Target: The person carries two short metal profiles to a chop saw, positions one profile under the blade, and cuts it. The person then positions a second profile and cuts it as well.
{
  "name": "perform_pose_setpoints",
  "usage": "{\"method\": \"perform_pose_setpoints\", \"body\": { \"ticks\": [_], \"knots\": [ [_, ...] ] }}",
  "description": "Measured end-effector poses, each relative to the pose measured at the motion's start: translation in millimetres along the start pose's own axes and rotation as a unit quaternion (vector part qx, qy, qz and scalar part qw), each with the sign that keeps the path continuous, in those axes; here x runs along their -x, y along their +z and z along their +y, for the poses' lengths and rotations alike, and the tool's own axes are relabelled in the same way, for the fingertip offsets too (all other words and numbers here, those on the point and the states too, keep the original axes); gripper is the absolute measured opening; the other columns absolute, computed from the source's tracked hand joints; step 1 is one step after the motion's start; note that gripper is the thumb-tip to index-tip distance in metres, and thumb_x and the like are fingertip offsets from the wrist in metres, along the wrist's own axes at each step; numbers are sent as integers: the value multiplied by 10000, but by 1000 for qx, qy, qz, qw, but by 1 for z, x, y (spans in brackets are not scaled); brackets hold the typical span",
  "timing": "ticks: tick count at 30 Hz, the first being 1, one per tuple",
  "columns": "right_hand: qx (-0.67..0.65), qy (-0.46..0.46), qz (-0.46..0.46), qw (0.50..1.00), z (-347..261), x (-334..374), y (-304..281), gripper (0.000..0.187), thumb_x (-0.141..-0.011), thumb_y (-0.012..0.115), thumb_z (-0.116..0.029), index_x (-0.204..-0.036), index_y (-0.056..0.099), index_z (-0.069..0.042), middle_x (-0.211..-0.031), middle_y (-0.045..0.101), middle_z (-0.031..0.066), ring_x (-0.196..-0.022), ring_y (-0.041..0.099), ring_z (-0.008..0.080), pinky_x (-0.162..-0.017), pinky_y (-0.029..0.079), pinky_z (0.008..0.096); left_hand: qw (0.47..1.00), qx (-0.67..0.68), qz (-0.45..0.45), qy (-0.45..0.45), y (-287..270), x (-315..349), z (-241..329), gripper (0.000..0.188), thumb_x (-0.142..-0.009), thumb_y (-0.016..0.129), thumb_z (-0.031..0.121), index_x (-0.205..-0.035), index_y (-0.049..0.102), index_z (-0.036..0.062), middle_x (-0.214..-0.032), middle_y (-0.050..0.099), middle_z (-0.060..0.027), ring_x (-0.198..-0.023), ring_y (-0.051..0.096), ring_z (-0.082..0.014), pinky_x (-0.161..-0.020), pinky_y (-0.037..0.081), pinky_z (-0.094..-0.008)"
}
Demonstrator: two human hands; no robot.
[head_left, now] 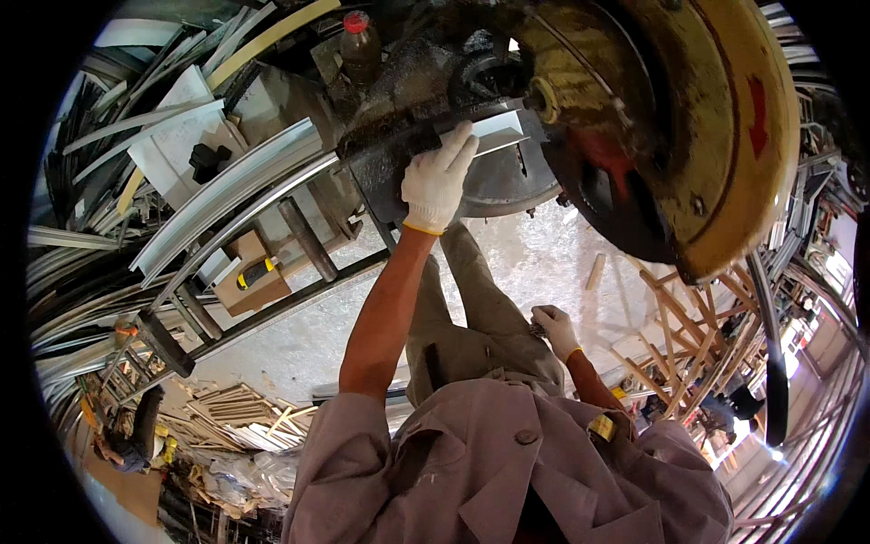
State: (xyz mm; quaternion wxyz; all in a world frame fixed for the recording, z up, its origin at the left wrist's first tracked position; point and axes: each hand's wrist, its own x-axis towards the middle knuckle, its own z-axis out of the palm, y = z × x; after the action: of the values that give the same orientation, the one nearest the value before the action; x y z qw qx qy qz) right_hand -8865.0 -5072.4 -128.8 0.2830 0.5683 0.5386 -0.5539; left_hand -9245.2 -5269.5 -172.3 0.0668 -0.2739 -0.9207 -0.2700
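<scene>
My left hand (438, 184), in a white knit glove with a yellow cuff, reaches onto the dark saw table (503, 189). Its fingers are stretched out and rest on a short white metal profile (498, 132); the thumb is hidden. Just right of the profile stands a large cut-off saw with a worn yellow blade guard (757, 172) bearing a red arrow. Down beside my thigh, my right hand (555, 332), gloved too, has its fingers curled. Something small and dark shows at its fingertips, too unclear to name.
Longer white profiles (237, 195) lie on a metal roller stand (308, 240) at the left. A bottle with a red cap (356, 45) stands behind the table. A yellow-black tape measure (256, 273) lies on cardboard. Wooden strips (693, 340) lean at the right; a black handle (775, 399) hangs nearby.
</scene>
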Motion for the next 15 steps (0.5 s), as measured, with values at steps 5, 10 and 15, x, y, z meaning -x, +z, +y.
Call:
{"method": "perform_pose_setpoints", "body": {
  "ticks": [5, 10, 15],
  "knots": [
    [-23, 29, 8, 999, -26, 0, -7, 379, -998, 725, -274, -1166, 701, 64, -933, 707, 72, -776, 651, 146, -731, 543, 306, 998, 31, 2, 53, 4, -3, -12, 431, -865, 708, 142, -1287, 736, 226, -1356, 697, 35, -851, 707, -214, -793, 583, -374],
    [-42, 33, 26, 998, -27, 0, 8, 387, -1000, 717, -283, -1158, 702, 69, -924, 700, 63, -772, 633, 140, -719, 529, 313, 997, 38, -30, 66, 1, -10, -15, 383, -873, 708, 142, -1247, 741, 219, -1331, 702, 40, -861, 699, -210, -824, 571, -396],
    [60, 30, 13, 998, -14, 4, 33, 393, -1009, 710, -308, -1180, 708, 46, -926, 708, 52, -798, 637, 126, -732, 517, 292, 993, 81, -48, 67, 8, -17, -20, 361, -872, 726, 143, -1228, 730, 206, -1362, 680, 66, -877, 697, -203, -814, 554, -423]
  ]
}}
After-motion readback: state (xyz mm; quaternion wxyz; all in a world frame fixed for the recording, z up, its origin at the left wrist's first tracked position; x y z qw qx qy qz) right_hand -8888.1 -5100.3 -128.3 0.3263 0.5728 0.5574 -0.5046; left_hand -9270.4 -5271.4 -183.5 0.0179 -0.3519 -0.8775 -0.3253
